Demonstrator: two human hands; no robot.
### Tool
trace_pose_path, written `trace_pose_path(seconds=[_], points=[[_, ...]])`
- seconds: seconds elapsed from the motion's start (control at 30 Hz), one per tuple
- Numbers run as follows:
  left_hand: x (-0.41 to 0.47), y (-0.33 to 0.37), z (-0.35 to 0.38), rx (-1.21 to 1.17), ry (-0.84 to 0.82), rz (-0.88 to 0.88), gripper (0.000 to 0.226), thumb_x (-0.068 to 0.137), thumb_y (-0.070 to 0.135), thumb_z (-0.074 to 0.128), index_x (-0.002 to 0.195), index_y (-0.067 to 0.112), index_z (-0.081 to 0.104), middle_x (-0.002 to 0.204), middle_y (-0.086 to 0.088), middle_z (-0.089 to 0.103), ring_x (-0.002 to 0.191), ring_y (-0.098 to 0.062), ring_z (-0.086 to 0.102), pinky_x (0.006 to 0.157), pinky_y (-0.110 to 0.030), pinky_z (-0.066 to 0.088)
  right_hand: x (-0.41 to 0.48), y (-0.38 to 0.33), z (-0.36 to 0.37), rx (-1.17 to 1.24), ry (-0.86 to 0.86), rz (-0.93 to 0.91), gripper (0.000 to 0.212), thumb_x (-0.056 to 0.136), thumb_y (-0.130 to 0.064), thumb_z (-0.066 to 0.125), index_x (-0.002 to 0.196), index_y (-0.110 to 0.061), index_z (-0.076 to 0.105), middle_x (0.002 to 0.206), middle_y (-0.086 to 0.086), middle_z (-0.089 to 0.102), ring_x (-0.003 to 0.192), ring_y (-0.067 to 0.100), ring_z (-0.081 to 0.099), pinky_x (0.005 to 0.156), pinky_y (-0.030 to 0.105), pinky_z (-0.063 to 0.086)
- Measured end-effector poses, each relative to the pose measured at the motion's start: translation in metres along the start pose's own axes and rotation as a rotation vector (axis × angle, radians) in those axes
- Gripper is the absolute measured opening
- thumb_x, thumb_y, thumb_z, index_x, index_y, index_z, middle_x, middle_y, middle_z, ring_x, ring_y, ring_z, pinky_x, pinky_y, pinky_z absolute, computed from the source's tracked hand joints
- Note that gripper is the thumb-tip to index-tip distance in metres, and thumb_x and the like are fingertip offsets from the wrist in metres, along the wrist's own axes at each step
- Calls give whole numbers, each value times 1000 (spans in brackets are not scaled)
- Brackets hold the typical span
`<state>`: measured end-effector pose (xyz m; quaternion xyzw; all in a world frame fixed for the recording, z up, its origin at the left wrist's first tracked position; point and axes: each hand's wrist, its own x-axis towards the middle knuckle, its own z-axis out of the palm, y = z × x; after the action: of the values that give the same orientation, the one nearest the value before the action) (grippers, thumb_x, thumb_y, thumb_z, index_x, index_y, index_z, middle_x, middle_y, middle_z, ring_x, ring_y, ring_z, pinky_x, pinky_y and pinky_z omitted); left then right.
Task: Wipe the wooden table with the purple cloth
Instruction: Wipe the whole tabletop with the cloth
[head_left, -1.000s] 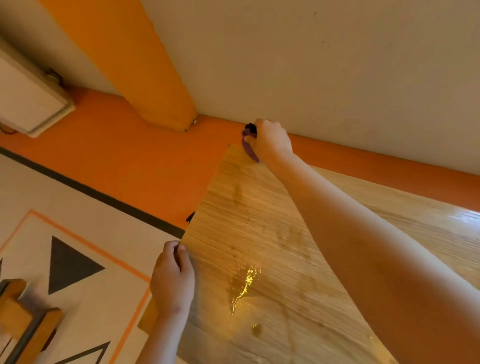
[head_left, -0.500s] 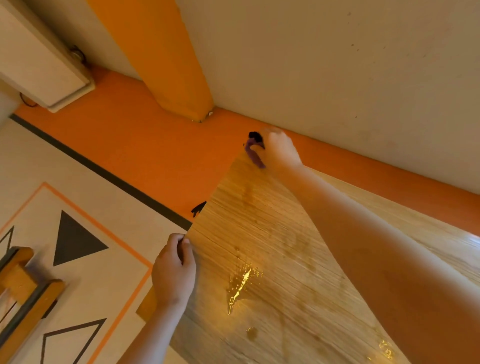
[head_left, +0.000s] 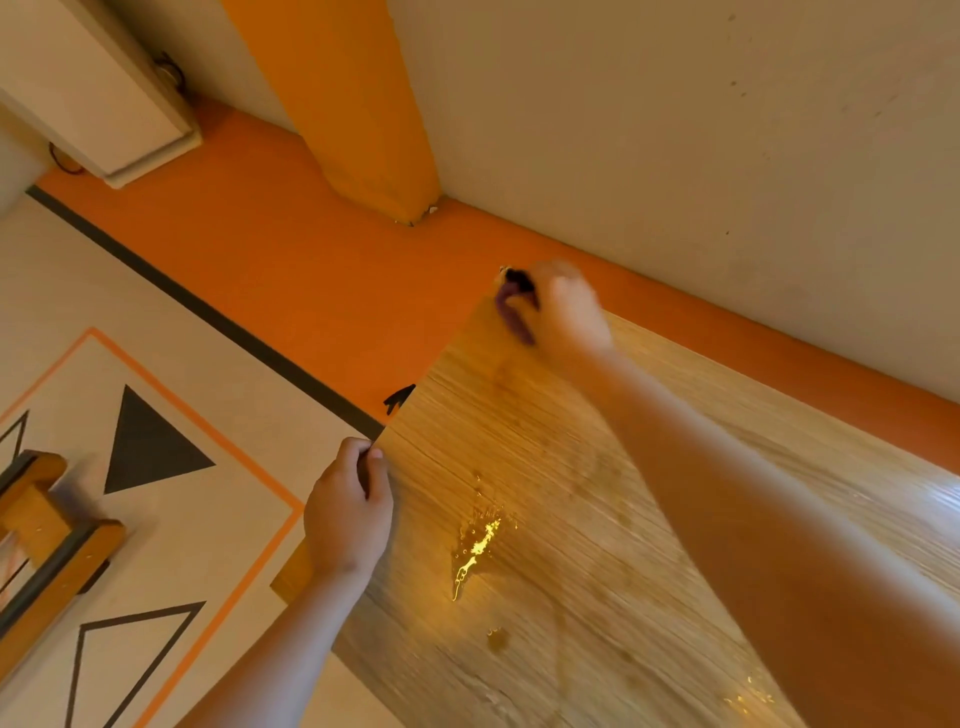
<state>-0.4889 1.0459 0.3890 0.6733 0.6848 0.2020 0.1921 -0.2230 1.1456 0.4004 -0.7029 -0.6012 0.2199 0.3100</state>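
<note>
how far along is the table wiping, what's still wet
Nothing looks finished. In hand: the right hand presses the purple cloth at the far corner of the wooden table, while the left hand grips the near edge. Left: the glistening puddle mid-table, a small drop nearer the person, and faint smears between them.

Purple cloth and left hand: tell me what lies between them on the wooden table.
Head view: bare wood grain, faintly smeared, between purple cloth and left hand.
</note>
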Motion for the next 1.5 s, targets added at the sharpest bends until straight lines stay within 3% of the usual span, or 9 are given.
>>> trace_pose_path(seconds=[0.13, 0.4, 0.67, 0.8, 0.97, 1.1, 1.23, 1.37, 1.5], points=[[0, 0, 1, 2, -3, -13, 16, 98, 24, 44, 95, 16, 58, 62, 8, 53, 52, -7, 49, 45, -18, 26, 4, 17, -9, -31, 143, 69, 13, 91, -19, 55, 101, -15, 63, 106, 4, 59, 99, 22, 57, 83, 36, 50], [-1, 2, -1, 5, -9, -4, 18, 97, 26, 44, 98, 15, 58, 65, 6, 55, 55, -6, 50, 46, -16, 27, -67, -52, 43, 22, -126, -238, 21, 91, -20, 55, 107, -8, 61, 111, 9, 59, 99, 21, 54, 78, 33, 51], [1, 1, 2, 15, 17, -6, 16, 98, 25, 43, 93, 18, 56, 56, 9, 50, 46, -8, 47, 42, -18, 25, -8, 34, -21, -23, 119, 45, 12, 90, -20, 58, 102, -18, 62, 105, 2, 61, 99, 21, 57, 83, 39, 51], [0, 0, 1, 1, 9, 3, 17, 99, 25, 42, 94, 17, 56, 56, 8, 50, 47, -10, 47, 43, -21, 26, -45, -21, 22, 16, -9, -109, 12, 91, -18, 58, 100, -16, 65, 106, 0, 60, 84, 10, 57, 67, 19, 47], [2, 0, 0, -2, 19, 8, 18, 99, 25, 42, 97, 17, 58, 62, 9, 54, 52, -6, 50, 44, -18, 27, -76, -71, 70, 62, -186, -301, 19, 89, -19, 60, 103, -7, 64, 105, 9, 61, 95, 23, 57, 76, 36, 52], [2, 2, 1, -3, 15, 10, 17, 99, 25, 43, 92, 19, 57, 57, 11, 50, 47, -5, 47, 42, -15, 25, -34, -34, 39, 35, -90, -180, 11, 91, -20, 57, 96, -14, 64, 105, 4, 58, 79, 14, 61, 62, 25, 56], [3, 2, 1, -3, 7, 4, 17, 99, 26, 42, 91, 20, 56, 57, 11, 49, 47, -5, 46, 40, -15, 28, -6, 0, 9, -60, 59, -50, 8, 89, -19, 58, 92, -16, 66, 100, 2, 55, 97, 24, 51, 78, 40, 50], [2, 0, -1, -15, 1, 10, 16, 98, 25, 43, 92, 19, 56, 59, 12, 50, 48, -5, 47, 43, -13, 35, -33, -37, 39, 15, -95, -132, 9, 92, -22, 57, 93, -17, 65, 99, 1, 62, 76, 10, 63, 59, 20, 52], [3, -2, 0, -5, 1, 9, 16, 98, 28, 42, 97, 21, 56, 68, 12, 57, 57, -3, 53, 45, -12, 30, -70, -84, 77, 2, -170, -279, 20, 90, -21, 58, 104, -8, 64, 105, 8, 58, 97, 22, 54, 72, 33, 49]])
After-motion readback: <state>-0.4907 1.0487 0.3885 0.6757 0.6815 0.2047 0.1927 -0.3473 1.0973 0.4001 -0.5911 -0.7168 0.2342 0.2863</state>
